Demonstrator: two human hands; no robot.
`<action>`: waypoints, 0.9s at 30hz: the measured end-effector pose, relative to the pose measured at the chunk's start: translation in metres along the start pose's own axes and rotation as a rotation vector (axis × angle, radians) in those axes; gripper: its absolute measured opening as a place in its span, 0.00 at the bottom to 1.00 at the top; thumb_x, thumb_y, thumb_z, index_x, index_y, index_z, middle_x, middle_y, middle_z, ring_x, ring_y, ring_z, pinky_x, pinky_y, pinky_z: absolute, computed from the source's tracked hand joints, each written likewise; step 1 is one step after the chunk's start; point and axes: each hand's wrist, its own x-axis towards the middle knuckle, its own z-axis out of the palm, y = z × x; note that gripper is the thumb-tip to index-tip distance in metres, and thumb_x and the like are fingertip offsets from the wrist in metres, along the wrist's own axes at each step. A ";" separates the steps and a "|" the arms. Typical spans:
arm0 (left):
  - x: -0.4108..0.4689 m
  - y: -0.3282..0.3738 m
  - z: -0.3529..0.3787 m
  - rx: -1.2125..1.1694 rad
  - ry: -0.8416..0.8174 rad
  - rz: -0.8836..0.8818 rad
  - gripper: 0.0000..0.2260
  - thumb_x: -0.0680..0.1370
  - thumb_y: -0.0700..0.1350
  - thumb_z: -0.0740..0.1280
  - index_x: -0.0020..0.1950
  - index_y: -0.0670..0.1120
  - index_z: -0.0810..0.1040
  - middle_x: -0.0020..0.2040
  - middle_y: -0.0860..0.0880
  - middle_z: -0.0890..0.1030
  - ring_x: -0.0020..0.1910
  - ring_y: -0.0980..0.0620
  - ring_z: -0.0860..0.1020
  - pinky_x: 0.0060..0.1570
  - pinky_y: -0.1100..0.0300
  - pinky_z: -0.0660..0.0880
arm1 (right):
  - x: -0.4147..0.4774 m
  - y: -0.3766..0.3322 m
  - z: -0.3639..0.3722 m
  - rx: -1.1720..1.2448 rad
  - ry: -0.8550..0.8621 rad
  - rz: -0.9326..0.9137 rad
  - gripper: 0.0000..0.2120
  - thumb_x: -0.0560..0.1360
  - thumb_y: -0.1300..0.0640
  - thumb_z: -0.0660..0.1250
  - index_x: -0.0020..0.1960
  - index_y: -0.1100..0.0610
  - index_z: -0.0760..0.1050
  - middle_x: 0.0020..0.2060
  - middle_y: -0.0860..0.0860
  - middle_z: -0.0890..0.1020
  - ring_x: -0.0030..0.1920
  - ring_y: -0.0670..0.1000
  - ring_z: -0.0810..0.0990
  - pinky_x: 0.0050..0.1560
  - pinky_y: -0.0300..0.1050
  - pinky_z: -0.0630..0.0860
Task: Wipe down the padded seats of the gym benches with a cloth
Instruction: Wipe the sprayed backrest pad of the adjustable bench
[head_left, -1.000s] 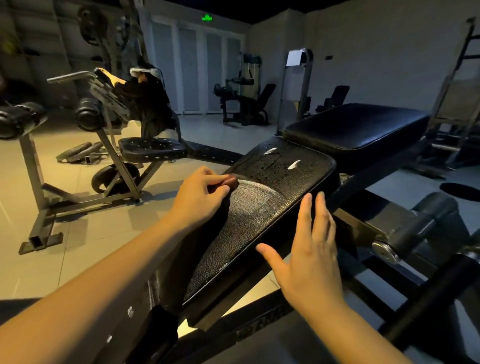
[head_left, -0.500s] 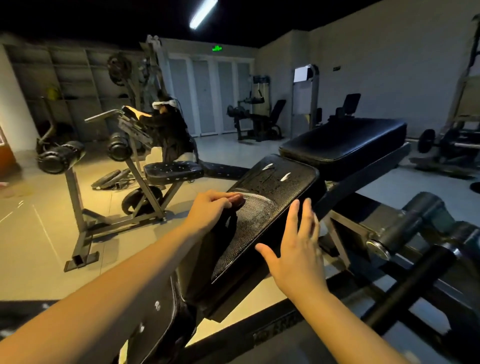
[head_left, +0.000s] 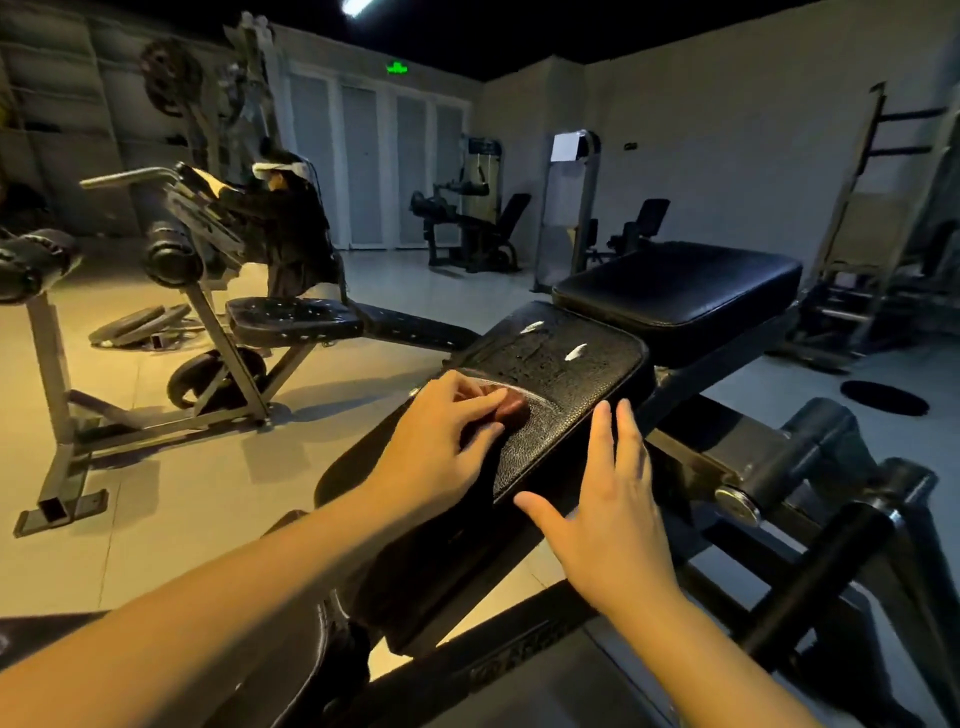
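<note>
In a dim gym, the black padded seat (head_left: 571, 374) runs from centre frame toward the upper right. The left hand (head_left: 441, 431), the nearer one, curls over a dark cloth (head_left: 511, 410) on it; wet padding lies just beyond. The right hand (head_left: 608, 514), fingers straight, rests against the seat's near edge.

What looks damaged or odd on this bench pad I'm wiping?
Two pale slivers sit on the black seat pad near its far end, looking like tears or scraps against the dark surface; I cannot tell which. Droplets bead around them, beyond the cloth that the left hand grips.
</note>
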 end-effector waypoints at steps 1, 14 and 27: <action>0.003 -0.007 -0.005 0.012 -0.016 0.039 0.18 0.81 0.49 0.68 0.71 0.52 0.78 0.58 0.53 0.75 0.57 0.56 0.71 0.57 0.62 0.69 | 0.001 0.000 0.000 0.032 0.009 0.010 0.56 0.73 0.34 0.70 0.82 0.49 0.34 0.80 0.43 0.34 0.82 0.56 0.43 0.79 0.59 0.60; 0.012 -0.002 0.001 -0.056 -0.055 0.193 0.19 0.82 0.51 0.66 0.73 0.51 0.75 0.57 0.53 0.72 0.56 0.57 0.69 0.56 0.64 0.69 | 0.014 0.012 0.003 0.101 0.050 0.117 0.66 0.61 0.29 0.75 0.82 0.45 0.34 0.80 0.37 0.36 0.82 0.50 0.46 0.77 0.61 0.62; 0.016 -0.011 -0.004 -0.122 -0.127 0.258 0.20 0.82 0.53 0.64 0.72 0.50 0.76 0.55 0.52 0.72 0.54 0.56 0.69 0.54 0.66 0.67 | 0.008 0.000 -0.002 0.108 0.041 0.145 0.66 0.60 0.29 0.73 0.82 0.47 0.36 0.80 0.37 0.40 0.81 0.47 0.43 0.79 0.55 0.55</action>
